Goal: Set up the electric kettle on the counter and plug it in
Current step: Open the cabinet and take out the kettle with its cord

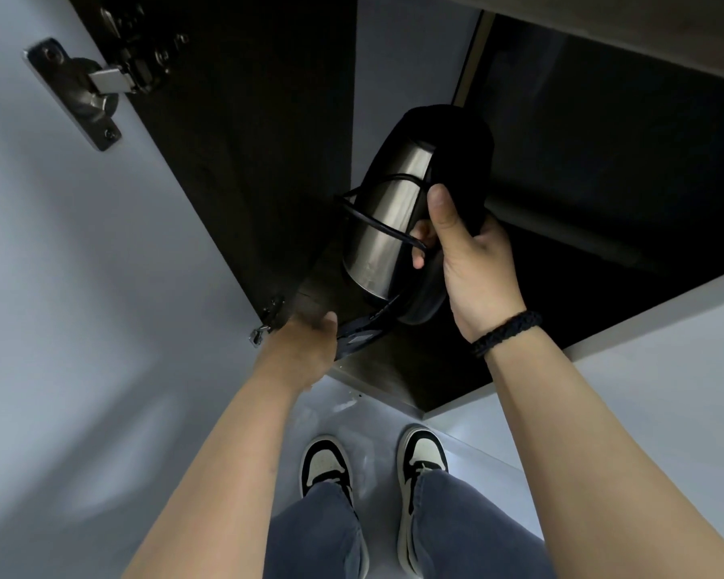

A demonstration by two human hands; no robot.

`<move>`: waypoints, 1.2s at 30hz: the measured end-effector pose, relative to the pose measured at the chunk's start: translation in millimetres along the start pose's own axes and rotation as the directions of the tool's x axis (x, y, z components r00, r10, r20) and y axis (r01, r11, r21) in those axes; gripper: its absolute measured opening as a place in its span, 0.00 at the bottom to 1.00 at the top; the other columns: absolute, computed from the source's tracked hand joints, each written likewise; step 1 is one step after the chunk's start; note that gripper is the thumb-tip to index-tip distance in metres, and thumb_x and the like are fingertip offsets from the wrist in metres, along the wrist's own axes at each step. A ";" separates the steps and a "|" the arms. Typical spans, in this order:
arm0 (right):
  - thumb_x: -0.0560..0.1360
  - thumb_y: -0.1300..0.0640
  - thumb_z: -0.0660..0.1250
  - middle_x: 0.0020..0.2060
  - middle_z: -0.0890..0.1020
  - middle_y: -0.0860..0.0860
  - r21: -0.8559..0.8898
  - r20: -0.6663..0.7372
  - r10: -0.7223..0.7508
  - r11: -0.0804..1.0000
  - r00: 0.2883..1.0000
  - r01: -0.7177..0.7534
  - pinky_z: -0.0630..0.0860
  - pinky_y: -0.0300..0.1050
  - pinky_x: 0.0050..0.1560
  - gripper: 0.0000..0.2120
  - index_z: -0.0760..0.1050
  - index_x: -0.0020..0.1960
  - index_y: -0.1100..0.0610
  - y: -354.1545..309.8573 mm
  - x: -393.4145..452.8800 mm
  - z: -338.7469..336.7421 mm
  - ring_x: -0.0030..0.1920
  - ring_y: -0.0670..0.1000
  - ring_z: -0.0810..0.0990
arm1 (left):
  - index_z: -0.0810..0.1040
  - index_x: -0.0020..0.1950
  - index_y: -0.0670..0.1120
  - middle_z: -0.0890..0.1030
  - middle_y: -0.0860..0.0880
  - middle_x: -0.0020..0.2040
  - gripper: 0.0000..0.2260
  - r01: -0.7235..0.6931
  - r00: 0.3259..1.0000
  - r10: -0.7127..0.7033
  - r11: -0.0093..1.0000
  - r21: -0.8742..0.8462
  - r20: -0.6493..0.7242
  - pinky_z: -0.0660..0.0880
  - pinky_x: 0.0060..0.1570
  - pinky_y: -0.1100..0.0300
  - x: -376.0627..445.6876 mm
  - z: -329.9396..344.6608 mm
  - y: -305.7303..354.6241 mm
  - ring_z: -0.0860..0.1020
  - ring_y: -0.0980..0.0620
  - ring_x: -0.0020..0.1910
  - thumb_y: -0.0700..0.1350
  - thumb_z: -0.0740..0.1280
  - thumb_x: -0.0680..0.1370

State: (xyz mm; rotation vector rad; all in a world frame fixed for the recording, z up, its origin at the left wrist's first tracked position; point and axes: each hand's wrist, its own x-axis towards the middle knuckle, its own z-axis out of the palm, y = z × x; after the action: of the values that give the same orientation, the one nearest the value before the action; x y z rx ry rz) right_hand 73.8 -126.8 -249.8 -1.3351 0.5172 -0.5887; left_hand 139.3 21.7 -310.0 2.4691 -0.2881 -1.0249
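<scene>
- Right hand (473, 261) was closed around the black handle of the kettle (389, 227), thumb on top, fingers curled under through the handle gap.
- Kettle was steel-bodied with black lid and base, tilted on its side, lid end pointing into the cabinet (602, 169), base end toward the person. It sat at the cabinet mouth, just above the bottom shelf (393, 369); contact with the shelf could not be told.
- Black cord (377, 221) was looped loosely around the kettle body, one strand running under the right-hand fingers.
- Left hand (306, 348) was spread flat, not gripping, palm down, fingertips touching a flat dark piece (358, 340) under the kettle's base end, probably the power base or plug end; too dark to tell which.
- Step judged: pulling the kettle out of the low cabinet, early in the task. Nothing was on the bench yet; bench not in view.
- Next move would call for lifting kettle, cord and the flat piece together, clear of the open door (210, 160), without the loose cord snagging on the hinge (101, 83).
- Cabinet interior was dark; apart from the kettle and cord, only a pale pipe-like bar (561, 227) showed at the back.
</scene>
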 end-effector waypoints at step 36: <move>0.77 0.53 0.68 0.30 0.79 0.44 0.062 -0.203 0.081 0.996 0.976 -0.069 0.75 0.42 0.39 0.06 0.76 0.46 0.55 4.1 -1.0 10.5 0.35 0.47 0.81 | 0.76 0.56 0.43 0.82 0.46 0.50 0.14 -0.164 0.927 -0.310 0.173 -0.971 -0.212 0.82 0.39 0.61 -6.5 -7.6 4.6 0.83 0.47 0.48 0.32 0.69 0.72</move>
State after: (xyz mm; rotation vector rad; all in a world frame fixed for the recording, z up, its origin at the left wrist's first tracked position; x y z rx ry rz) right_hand 80.3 -117.9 -252.1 -1.2043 0.7121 -0.6774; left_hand 140.0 22.4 -299.0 1.3048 0.5397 -0.4133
